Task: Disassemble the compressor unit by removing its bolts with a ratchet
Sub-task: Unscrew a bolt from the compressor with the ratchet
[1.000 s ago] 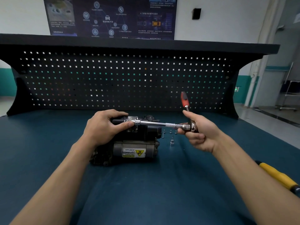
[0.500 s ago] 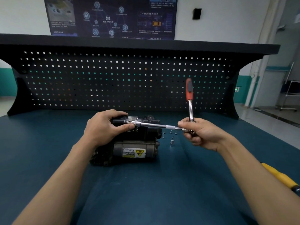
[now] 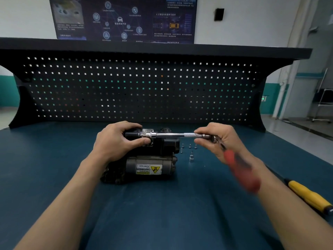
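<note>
A dark compressor unit [image 3: 149, 166] with a yellow warning label lies on the blue bench top. My left hand [image 3: 115, 141] grips its upper left part, thumb near the socket end. A chrome extension bar [image 3: 171, 135] runs level from the unit's top to the right. My right hand [image 3: 219, 139] pinches the ratchet head at the bar's right end. The ratchet's red handle [image 3: 241, 172] points down toward me and is motion-blurred. Several removed bolts [image 3: 189, 146] stand on the bench just right of the unit.
A loose chrome socket [image 3: 191, 158] stands right of the compressor. A yellow-handled tool [image 3: 310, 197] lies at the bench's right edge. A black pegboard [image 3: 137, 87] closes off the back of the bench [image 3: 162, 213].
The ratchet's red handle has swung from pointing up behind my right hand to pointing down toward me. My left hand and the compressor have stayed put.
</note>
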